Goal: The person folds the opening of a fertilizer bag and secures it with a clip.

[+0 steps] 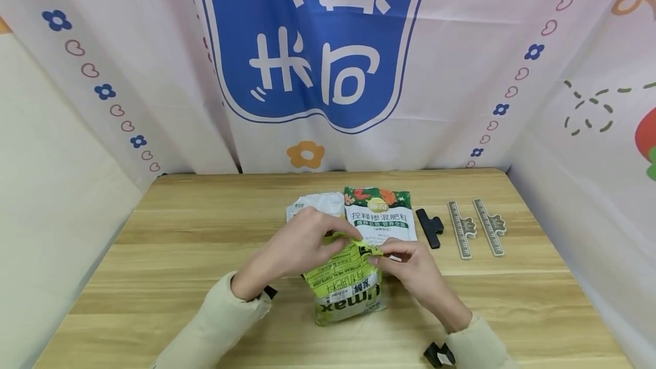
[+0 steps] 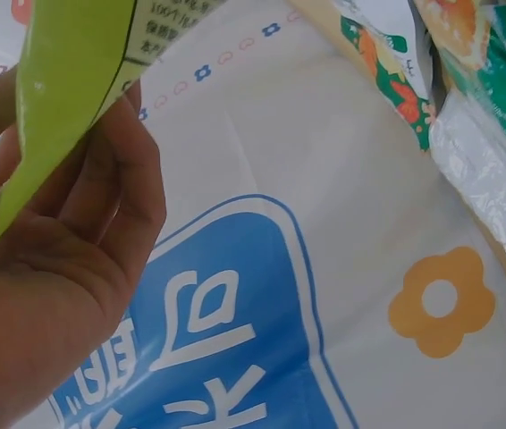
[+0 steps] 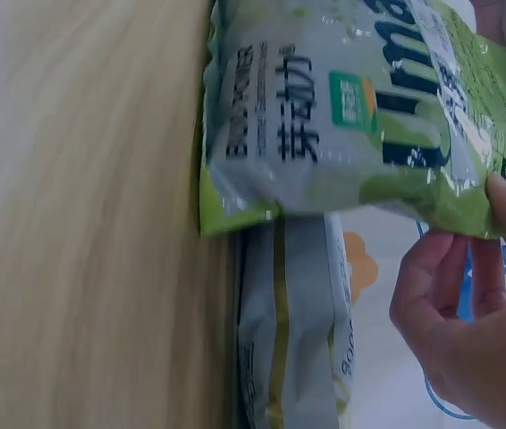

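A green and grey fertilizer bag (image 1: 348, 286) stands on the wooden table, its top edge folded over toward the front. My left hand (image 1: 302, 242) pinches the left part of that top edge; in the left wrist view, the green film passes between thumb and curled fingers. At the right end of the edge, my right hand (image 1: 414, 269) pinches the film between thumb and fingers. The right wrist view shows the front of the bag (image 3: 324, 116) with its large printed letters, and my right fingers at its side. The far side of the bag is hidden in the head view.
Behind the bag lie a white pouch (image 1: 328, 204) and a green-and-white fertilizer packet (image 1: 379, 218). To the right are a black clip (image 1: 429, 228) and two clear ruler clips, one nearer (image 1: 459, 230) and one farther right (image 1: 489, 227). A printed curtain (image 1: 461, 73) hangs behind the table.
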Demonstrator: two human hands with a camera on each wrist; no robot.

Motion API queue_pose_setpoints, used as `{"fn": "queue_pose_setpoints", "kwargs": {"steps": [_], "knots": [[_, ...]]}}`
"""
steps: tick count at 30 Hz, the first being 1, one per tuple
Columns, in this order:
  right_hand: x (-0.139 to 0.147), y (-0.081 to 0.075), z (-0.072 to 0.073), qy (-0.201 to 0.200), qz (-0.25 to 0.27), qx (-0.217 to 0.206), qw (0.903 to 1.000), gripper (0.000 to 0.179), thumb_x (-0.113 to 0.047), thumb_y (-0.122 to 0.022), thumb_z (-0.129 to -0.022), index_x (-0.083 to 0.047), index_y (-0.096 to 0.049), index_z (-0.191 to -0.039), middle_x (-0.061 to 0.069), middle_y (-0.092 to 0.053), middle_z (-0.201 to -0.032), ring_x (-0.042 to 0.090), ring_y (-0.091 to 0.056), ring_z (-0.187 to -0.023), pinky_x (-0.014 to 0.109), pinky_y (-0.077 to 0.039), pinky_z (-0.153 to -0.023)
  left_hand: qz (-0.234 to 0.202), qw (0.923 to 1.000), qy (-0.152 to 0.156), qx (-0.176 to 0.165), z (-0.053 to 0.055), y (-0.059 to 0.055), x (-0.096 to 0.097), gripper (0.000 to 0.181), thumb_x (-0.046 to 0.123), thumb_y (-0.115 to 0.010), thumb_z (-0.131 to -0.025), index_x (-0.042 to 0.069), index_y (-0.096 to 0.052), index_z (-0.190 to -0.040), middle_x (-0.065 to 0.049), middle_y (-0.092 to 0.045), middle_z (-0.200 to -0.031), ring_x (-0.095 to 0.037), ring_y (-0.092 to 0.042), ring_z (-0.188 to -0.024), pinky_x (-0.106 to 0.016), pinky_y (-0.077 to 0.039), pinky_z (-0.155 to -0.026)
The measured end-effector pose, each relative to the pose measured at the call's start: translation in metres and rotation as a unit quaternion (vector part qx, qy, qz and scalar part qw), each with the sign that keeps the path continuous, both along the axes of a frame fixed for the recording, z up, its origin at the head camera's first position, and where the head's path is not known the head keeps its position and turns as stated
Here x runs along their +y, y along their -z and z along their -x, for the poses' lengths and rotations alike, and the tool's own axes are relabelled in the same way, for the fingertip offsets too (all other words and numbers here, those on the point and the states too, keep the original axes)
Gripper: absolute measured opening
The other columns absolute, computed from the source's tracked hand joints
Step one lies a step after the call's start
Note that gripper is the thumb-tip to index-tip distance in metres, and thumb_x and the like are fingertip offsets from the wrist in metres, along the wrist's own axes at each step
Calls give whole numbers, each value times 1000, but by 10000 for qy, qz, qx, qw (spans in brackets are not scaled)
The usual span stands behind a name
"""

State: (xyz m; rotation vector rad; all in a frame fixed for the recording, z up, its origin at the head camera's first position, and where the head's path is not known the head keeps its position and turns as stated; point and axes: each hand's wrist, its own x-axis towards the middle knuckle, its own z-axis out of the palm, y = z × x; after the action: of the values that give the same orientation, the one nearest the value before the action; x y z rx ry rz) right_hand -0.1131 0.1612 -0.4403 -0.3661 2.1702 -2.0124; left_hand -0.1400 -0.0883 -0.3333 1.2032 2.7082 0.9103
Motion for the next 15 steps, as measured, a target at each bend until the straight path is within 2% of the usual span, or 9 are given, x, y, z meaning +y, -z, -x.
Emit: {"fn": "queue_pose_setpoints", "kwargs": {"steps": [3, 8, 12, 15], "knots": [[0, 1, 0, 58, 214, -159, 9996, 22, -6, -79, -90, 2, -79, -110, -6, -75, -93, 9, -66, -90, 23, -57, -80, -117, 9998, 61, -144, 2, 2, -2, 24, 2, -68, -97, 17, -84, -107, 0, -83, -104, 4, -30, -48, -17, -39, -54], [1, 3, 0, 32, 581, -473, 9972, 24, -3, -76, -91, -8, -80, -114, -4, -72, -95, 10, -66, -90, 22, -58, -80, -180, 9995, 58, -246, 3, 4, -4, 25, 0, -67, -96, 17, -84, -104, 0, -82, -97, 4, -28, -48, -17, -35, -51], [3, 3, 1, -76, 641, -287, 9975, 26, -2, -74, -93, -4, -78, -119, -5, -71, -98, 9, -65, -92, 22, -57, -83, -109, 9997, -21, -219, 2, 3, -5, 24, 1, -68, -96, 17, -85, -103, 0, -81, -94, 3, -27, -47, -16, -33, -50], [8, 2, 2, -251, 525, -41, 9983, 26, -2, -68, -97, -3, -77, -121, -3, -74, -111, 8, -67, -105, 22, -57, -92, -48, 9998, -46, -183, 1, 2, -4, 24, 1, -67, -96, 16, -85, -103, -1, -82, -96, 4, -27, -45, -16, -33, -49]]}}
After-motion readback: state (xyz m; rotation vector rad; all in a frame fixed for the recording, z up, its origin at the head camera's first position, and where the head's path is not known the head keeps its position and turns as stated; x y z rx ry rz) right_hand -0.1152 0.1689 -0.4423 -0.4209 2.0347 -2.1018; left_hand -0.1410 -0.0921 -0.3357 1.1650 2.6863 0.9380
